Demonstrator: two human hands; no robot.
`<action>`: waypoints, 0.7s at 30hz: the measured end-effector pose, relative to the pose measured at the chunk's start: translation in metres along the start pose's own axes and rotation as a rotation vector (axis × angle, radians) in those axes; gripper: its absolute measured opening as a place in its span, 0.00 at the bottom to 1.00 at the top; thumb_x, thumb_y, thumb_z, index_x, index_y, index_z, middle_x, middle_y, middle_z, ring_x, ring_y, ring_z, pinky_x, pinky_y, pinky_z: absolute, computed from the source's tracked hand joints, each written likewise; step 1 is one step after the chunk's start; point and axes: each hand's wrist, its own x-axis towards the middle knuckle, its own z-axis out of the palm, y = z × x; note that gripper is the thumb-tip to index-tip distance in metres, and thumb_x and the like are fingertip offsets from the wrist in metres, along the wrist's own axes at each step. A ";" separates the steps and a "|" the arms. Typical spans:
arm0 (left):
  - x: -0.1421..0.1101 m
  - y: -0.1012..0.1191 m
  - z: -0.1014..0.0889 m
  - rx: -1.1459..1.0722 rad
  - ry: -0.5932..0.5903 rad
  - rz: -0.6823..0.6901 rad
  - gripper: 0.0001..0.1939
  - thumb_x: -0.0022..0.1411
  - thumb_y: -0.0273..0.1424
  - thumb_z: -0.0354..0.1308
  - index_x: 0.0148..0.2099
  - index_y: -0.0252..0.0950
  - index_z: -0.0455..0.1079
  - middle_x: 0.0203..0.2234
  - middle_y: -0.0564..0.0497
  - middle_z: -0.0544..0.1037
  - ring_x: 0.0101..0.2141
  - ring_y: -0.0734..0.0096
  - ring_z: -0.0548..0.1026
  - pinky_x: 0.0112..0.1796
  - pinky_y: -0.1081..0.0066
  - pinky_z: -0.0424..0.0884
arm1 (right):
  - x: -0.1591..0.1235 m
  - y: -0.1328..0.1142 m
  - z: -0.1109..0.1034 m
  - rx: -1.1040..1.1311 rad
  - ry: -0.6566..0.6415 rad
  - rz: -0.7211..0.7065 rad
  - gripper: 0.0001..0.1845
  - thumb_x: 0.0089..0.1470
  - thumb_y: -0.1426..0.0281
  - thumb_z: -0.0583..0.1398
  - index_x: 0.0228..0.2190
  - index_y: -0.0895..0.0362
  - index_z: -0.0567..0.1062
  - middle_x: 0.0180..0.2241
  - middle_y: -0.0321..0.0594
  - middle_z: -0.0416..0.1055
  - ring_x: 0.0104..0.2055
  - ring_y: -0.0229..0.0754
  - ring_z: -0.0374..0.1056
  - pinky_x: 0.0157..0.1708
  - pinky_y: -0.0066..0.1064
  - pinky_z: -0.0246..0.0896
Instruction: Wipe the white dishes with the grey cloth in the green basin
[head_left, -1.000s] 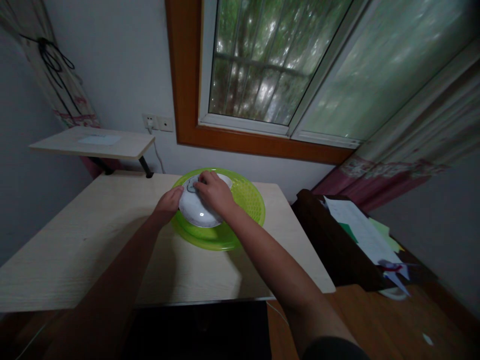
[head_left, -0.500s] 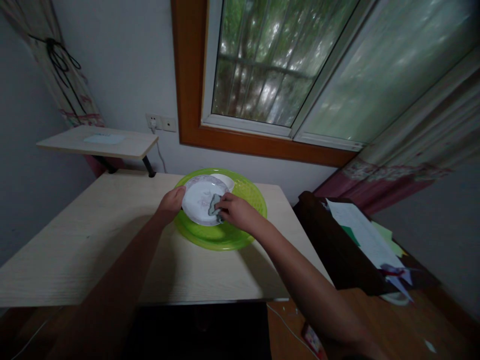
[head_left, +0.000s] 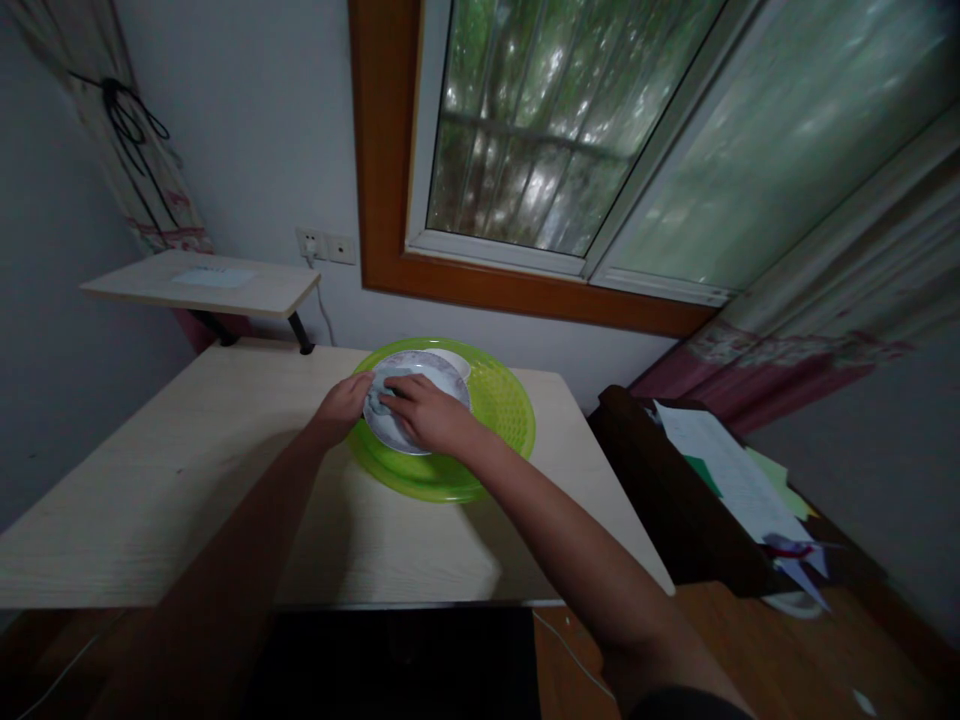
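Observation:
My left hand (head_left: 345, 405) grips the left rim of a white plate (head_left: 446, 378) with a greyish pattern around its edge. The plate is held over a bright green plastic tray (head_left: 502, 420) with a perforated surface. My right hand (head_left: 427, 408) presses a grey-green cloth (head_left: 381, 392) onto the left part of the plate, close to my left thumb. Part of the cloth is hidden under my fingers. Behind the plate, a second white dish (head_left: 456, 362) shows partly, lying in the tray.
The tray rests on a light wooden table (head_left: 225, 480). A small raised shelf (head_left: 255, 292) with a paper stands at the back left. A window (head_left: 525, 150) is behind. To the right, a dark cabinet (head_left: 667, 500) bears papers (head_left: 727, 470).
My right hand has moved left across the plate with the cloth, from its right side to near my left thumb. My left hand keeps its hold on the rim.

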 end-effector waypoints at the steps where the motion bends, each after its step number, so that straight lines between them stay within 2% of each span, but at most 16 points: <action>1: 0.000 -0.001 0.000 -0.010 -0.005 -0.002 0.22 0.66 0.47 0.46 0.41 0.36 0.73 0.43 0.39 0.80 0.47 0.54 0.76 0.55 0.60 0.68 | 0.002 0.003 -0.002 -0.041 0.004 0.014 0.21 0.66 0.72 0.54 0.58 0.58 0.73 0.62 0.48 0.65 0.62 0.51 0.58 0.64 0.44 0.57; 6: 0.000 -0.002 0.000 0.009 -0.016 -0.029 0.24 0.66 0.50 0.46 0.41 0.37 0.74 0.42 0.39 0.81 0.46 0.52 0.76 0.55 0.58 0.68 | 0.000 0.012 -0.012 -0.183 0.017 0.206 0.21 0.68 0.70 0.51 0.58 0.59 0.72 0.62 0.51 0.64 0.59 0.56 0.58 0.58 0.48 0.59; 11: -0.003 0.003 0.002 0.077 -0.012 -0.013 0.27 0.67 0.51 0.44 0.42 0.35 0.75 0.44 0.39 0.81 0.48 0.52 0.76 0.55 0.58 0.67 | -0.017 0.013 -0.018 -0.239 0.007 0.393 0.20 0.68 0.70 0.49 0.51 0.60 0.77 0.59 0.55 0.66 0.54 0.57 0.60 0.51 0.49 0.63; 17: -0.006 0.006 0.003 0.164 -0.002 -0.016 0.27 0.66 0.51 0.44 0.36 0.37 0.74 0.38 0.41 0.81 0.43 0.52 0.77 0.50 0.60 0.70 | -0.048 0.008 -0.020 -0.234 -0.072 0.478 0.18 0.67 0.69 0.53 0.39 0.59 0.82 0.47 0.55 0.73 0.46 0.54 0.66 0.45 0.43 0.65; 21: -0.007 0.006 0.004 0.152 -0.021 -0.016 0.27 0.66 0.52 0.43 0.38 0.37 0.75 0.39 0.41 0.81 0.43 0.52 0.77 0.50 0.61 0.71 | -0.063 0.003 -0.026 -0.054 -0.157 0.462 0.18 0.66 0.69 0.54 0.36 0.60 0.83 0.40 0.51 0.75 0.41 0.48 0.70 0.46 0.39 0.65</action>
